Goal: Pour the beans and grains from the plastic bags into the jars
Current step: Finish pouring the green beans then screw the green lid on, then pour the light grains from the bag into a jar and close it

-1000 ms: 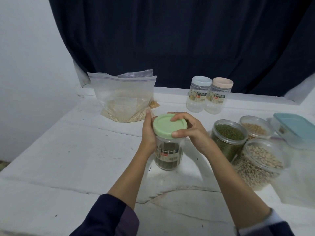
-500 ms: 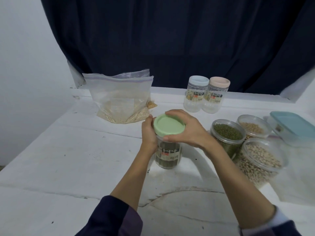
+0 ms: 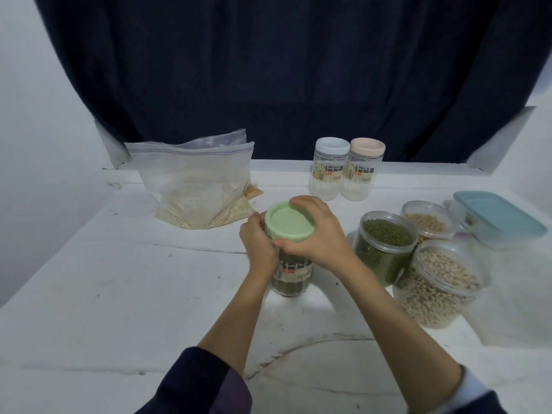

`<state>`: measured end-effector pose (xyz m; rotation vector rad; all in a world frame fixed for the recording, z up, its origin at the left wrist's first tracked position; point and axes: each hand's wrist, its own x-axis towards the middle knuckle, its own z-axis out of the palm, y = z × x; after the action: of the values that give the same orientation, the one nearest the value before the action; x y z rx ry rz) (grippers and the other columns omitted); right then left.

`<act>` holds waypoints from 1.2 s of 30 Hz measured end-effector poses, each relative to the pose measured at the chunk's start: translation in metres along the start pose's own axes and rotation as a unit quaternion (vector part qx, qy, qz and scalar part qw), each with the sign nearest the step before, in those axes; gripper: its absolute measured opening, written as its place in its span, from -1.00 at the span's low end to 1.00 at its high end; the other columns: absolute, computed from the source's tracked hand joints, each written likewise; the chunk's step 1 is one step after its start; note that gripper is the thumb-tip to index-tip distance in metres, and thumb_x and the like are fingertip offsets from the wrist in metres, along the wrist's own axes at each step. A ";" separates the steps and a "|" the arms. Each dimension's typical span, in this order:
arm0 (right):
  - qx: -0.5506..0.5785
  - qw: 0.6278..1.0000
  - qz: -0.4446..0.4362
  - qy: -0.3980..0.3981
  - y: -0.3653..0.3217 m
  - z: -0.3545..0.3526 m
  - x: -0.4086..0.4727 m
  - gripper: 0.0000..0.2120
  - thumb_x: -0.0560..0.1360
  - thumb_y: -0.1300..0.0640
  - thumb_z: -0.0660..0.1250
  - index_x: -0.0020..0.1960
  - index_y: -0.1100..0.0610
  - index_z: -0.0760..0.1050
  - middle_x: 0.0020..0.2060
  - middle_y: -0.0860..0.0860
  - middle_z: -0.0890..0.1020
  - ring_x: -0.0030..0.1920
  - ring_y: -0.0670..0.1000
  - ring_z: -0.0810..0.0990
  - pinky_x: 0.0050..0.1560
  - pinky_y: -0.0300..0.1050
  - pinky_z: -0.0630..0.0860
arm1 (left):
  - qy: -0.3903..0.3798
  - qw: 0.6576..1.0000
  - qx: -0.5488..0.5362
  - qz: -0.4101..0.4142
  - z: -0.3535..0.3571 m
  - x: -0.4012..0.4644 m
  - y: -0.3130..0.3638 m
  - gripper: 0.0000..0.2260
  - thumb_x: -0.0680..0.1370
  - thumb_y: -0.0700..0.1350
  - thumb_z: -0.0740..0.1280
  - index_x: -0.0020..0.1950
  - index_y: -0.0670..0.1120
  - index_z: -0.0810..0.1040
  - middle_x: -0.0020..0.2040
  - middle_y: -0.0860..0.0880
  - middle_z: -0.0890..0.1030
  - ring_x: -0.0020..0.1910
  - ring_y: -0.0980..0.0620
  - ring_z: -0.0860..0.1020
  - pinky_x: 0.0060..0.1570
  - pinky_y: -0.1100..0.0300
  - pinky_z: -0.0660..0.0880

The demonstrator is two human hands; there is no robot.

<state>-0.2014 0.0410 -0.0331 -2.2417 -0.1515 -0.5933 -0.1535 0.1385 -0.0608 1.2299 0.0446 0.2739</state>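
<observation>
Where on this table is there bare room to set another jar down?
Bare table lies left of the green-lidded jar and in front of the plastic bag. The right side is crowded with open containers and a blue-lidded box.

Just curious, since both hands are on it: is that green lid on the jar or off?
On. The green lid sits flat atop the jar; the right hand grips its rim, the left hand holds the jar.

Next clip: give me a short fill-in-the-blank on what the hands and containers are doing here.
1. The right hand grips a lid coloured ____.
2. The left hand holds the ____ below that lid.
3. The two empty jars by the curtain are ____ with lids.
4. The box at far right has a ____ lid.

Missing words: green; jar; closed; blue
</observation>
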 end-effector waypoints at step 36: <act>-0.166 0.901 0.198 -0.347 0.029 -0.165 0.010 -0.60 0.34 -0.06 0.52 -0.11 0.05 0.32 -0.21 -0.08 0.47 -0.23 -0.10 0.42 -0.28 -0.21 0.36 | -0.143 0.989 0.034 0.009 0.092 -0.111 -0.018 -0.72 0.52 -0.18 0.20 -0.37 -0.12 0.56 -0.46 0.01 0.54 -0.41 0.01 0.47 -0.38 0.18 0.40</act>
<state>-0.2450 -0.1003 0.0466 -2.6243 0.0607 0.4520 -0.2409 0.0225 -0.0597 1.3284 -0.2067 0.1107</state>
